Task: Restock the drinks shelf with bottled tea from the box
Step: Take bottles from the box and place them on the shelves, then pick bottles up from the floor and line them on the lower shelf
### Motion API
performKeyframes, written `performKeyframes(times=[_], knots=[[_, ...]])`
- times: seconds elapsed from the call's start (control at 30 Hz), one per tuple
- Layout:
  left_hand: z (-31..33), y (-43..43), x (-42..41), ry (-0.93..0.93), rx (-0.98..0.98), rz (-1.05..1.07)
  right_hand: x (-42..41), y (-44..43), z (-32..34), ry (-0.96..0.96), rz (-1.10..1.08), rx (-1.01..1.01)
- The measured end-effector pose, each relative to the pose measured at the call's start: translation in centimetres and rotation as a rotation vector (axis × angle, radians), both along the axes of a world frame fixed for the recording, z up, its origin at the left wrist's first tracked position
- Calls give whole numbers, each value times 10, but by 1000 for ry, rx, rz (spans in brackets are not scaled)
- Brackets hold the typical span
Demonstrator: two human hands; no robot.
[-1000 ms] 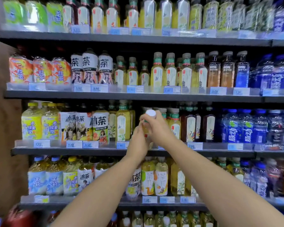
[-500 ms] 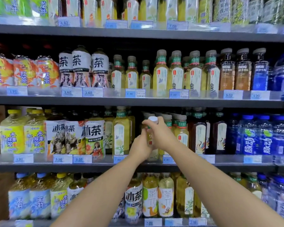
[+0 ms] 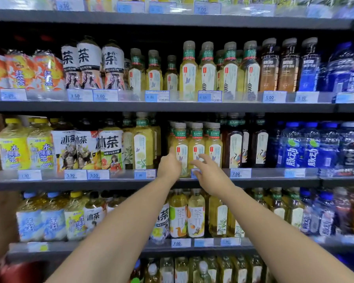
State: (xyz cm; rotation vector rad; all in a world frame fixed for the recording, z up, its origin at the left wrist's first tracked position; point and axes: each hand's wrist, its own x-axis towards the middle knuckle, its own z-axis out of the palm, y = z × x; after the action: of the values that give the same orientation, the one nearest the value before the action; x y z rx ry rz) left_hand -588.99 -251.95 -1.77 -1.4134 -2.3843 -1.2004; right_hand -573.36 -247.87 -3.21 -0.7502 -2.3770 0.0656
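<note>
Grey-edged, the middle shelf (image 3: 70, 183) is lined in front with three yellow tea bottles (image 3: 197, 147) (white caps, green collars). The left hand (image 3: 169, 165) is laid thumb-up against the leftmost bottle (image 3: 180, 139), fingers hidden, so its grip cannot be told. The right hand (image 3: 209, 175) is held with fingers apart at the row's foot.

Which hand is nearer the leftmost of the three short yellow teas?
Left. The left hand is against the leftmost tea, at its lower left, seemingly touching it. The right hand hovers further right, fingers spread before the middle tea.
</note>
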Motion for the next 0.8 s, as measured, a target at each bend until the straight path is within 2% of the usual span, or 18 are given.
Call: performKeyframes(times=[0.13, 0.2, 0.37, 0.53, 0.67, 0.8], knots=[[-34, -25, 30, 228, 206, 29, 24, -12, -24, -46, 15, -74], [-53, -31, 55, 289, 248, -8, 40, -17, -36, -64, 30, -111], [-109, -24, 121, 250, 131, -201, 95, -10, -77, -133, -13, -138], [-172, -11, 178, 162, 5, -381, 188, -6, -136, -178, -241, -280], [-238, 0, 229, 123, -160, -575, 272, -19, -205, -173, -441, -402], [-315, 0, 286, 99, -273, -752, 334, -39, -286, -249, -570, -572]])
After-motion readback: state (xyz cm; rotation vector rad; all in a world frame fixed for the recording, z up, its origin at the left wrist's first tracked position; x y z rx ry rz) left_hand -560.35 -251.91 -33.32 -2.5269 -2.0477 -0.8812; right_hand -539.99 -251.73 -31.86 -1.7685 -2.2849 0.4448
